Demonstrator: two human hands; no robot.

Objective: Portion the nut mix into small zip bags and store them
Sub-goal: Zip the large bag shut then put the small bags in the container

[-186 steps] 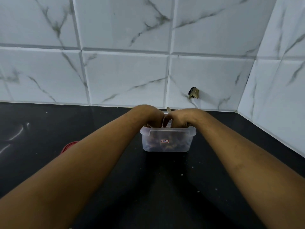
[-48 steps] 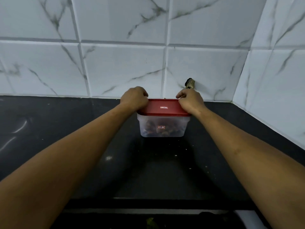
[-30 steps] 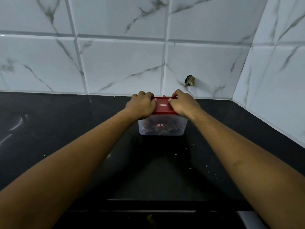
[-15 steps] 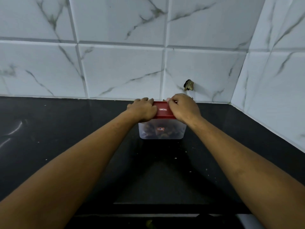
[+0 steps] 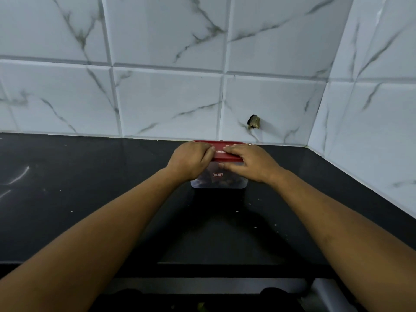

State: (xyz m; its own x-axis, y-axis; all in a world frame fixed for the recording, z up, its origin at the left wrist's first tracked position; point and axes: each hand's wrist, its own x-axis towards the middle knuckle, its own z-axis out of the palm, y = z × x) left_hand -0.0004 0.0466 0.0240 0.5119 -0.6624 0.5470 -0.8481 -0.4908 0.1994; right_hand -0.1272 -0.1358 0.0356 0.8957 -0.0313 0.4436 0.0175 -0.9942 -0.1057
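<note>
A clear plastic container with dark nut mix inside stands at the back of the black counter, close to the tiled wall. A red lid sits on top of it. My left hand grips the lid's left end with curled fingers. My right hand lies over the lid's right half, fingers on top and thumb against the front edge. The hands nearly meet at the lid's middle. No zip bags are visible; the container's inside is mostly hidden.
White marbled tiles form the back wall, with a small broken hole just above and right of the container. A side wall closes the corner on the right. Crumbs dot the counter. The counter's front edge runs near my elbows.
The lid went onto the open container. My hands slid from its outer ends toward the middle; since half a second ago my right hand has flattened over the lid.
</note>
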